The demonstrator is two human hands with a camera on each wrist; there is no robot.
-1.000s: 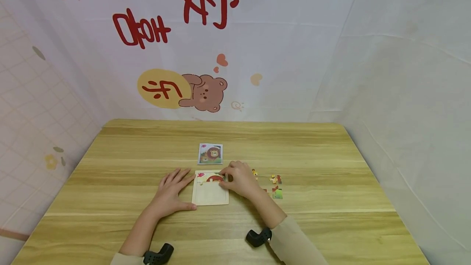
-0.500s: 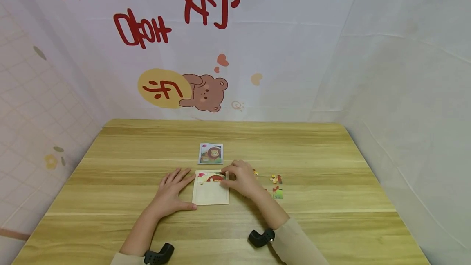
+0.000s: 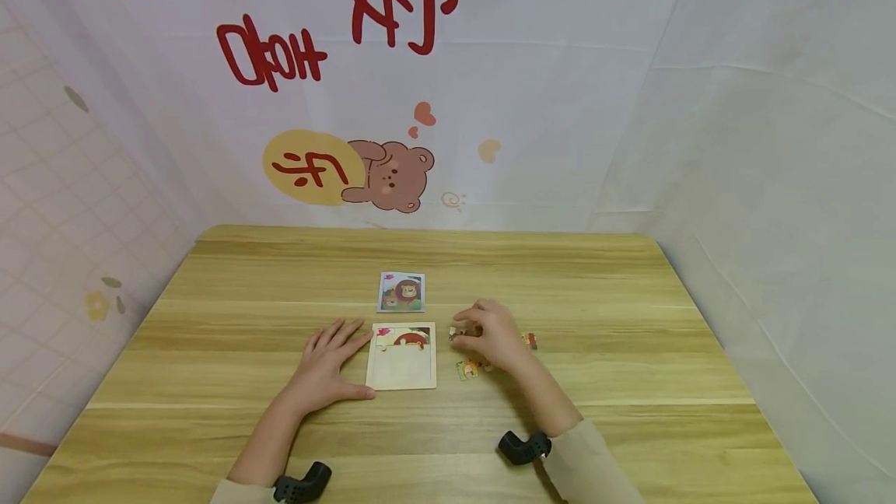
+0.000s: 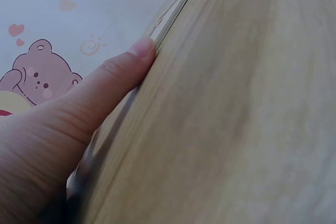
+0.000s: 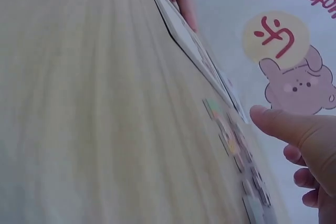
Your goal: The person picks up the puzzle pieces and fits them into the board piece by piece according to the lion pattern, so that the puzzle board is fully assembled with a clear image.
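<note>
A shallow wooden puzzle tray [image 3: 371, 364] lies on the table with picture pieces [image 3: 408, 338] filling its top row; below them the bare base shows. My left hand [image 3: 327, 370] lies flat with spread fingers at the tray's left side, its thumb [image 4: 140, 48] at the near left corner. To the right of the tray, my right hand [image 3: 495, 339] hovers over loose jigsaw pieces, thumb and fingers apart. One jigsaw piece [image 3: 456, 332] shows between its fingertips and thumb in the head view. In the right wrist view several pieces [image 5: 229, 144] lie on the table below the thumb [image 5: 268, 121].
Behind the tray lies a picture card [image 3: 401, 292] with a lion on it. Other loose pieces, a green and orange one [image 3: 467, 369] and a red one [image 3: 530, 341], lie around the right hand, which partly covers the group. A printed cloth [image 3: 532, 84] hangs behind the table [image 3: 280, 271].
My right hand has left the tray's upper right corner, where a dark piece now shows in place, and moved right over the loose pieces. The left hand stays still.
</note>
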